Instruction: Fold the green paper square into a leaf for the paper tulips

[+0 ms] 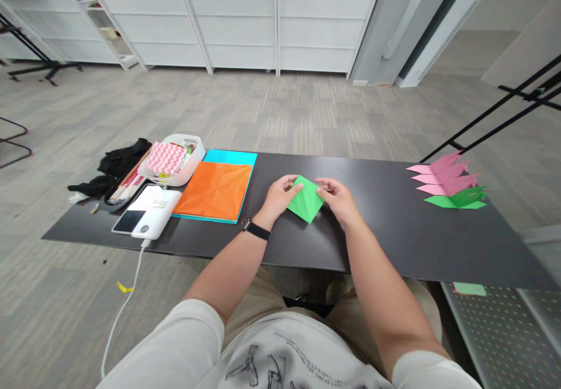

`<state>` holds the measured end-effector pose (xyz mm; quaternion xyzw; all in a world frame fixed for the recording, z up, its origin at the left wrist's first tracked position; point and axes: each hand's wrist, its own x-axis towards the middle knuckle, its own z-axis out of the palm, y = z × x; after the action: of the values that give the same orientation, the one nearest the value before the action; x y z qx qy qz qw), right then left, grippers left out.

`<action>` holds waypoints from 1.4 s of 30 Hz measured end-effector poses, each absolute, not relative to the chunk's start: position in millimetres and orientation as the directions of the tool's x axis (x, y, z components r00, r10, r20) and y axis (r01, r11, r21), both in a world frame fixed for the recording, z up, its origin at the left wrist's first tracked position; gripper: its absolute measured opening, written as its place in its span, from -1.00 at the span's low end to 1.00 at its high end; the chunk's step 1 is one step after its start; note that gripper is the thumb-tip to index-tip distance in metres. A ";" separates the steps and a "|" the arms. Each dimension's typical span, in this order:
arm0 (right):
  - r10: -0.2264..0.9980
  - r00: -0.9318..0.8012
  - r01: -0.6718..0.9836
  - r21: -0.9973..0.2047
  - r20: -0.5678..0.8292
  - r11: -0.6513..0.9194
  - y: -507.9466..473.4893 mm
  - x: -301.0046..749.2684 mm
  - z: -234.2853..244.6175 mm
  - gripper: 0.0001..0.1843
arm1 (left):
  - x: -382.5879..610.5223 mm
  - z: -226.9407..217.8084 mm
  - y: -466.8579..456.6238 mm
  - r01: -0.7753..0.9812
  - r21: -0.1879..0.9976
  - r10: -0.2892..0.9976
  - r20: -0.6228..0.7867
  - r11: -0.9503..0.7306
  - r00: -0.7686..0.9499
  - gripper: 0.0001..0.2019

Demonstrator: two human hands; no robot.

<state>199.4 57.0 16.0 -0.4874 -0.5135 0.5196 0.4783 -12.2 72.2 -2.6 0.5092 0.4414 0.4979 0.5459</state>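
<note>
A folded green sheet of origami paper point(307, 202), diamond-shaped with crease lines, is held just above the dark table point(377, 243). Its left corner is pinched between the thumb and fingers of my left hand point(281, 196). On the opposite side, my right hand point(338, 198) grips the right corner, thumb on top. The fingertips behind the paper are partly hidden. One point of the diamond faces toward me.
Left of my hands lie orange paper point(214, 189) on blue sheets, a white power bank point(156, 214) with a cable, a phone point(131, 216), and a white basket point(193, 152). Folded pink paper figures point(447, 176) and a green one point(458, 199) stand at the right.
</note>
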 end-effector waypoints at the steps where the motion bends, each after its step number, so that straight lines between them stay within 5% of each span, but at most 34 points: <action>1: 0.998 -0.056 0.029 -0.999 -0.029 -0.027 58.0 201.6 14.1 -0.43 | -12.6 -4.3 73.2 -0.057 0.998 0.993 0.027 -0.021 0.111 -0.53; 5: 0.999 -0.042 0.262 -0.965 0.000 0.011 61.1 211.2 7.6 -0.50 | -14.3 -7.0 73.3 0.112 0.991 0.991 0.063 -0.076 0.114 -0.56; 11: 0.935 -0.124 0.628 -0.703 0.334 0.334 61.2 215.7 5.7 -0.62 | -12.1 2.5 60.3 0.503 0.831 0.967 0.160 -0.240 0.198 -0.58; 19: 0.928 -0.258 0.788 -0.497 0.269 0.363 58.3 202.8 -5.7 -0.63 | -6.2 10.4 53.0 0.757 0.536 0.927 0.213 -0.374 0.307 -0.75; 26: 0.939 -0.255 0.840 -0.428 0.230 0.333 59.9 201.7 -10.8 -0.65 | -8.8 8.1 50.3 0.801 0.444 0.915 0.245 -0.401 0.321 -0.73; 42: 0.966 -0.186 0.847 -0.469 0.181 0.251 60.5 204.9 -11.3 -0.65 | -18.8 -1.5 47.6 0.817 0.338 0.883 0.209 -0.468 0.420 -0.54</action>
<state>204.9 60.5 -11.3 -0.5973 -0.7586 0.1328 0.2240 -18.8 47.6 -1.5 0.8374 0.5074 0.1807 0.0924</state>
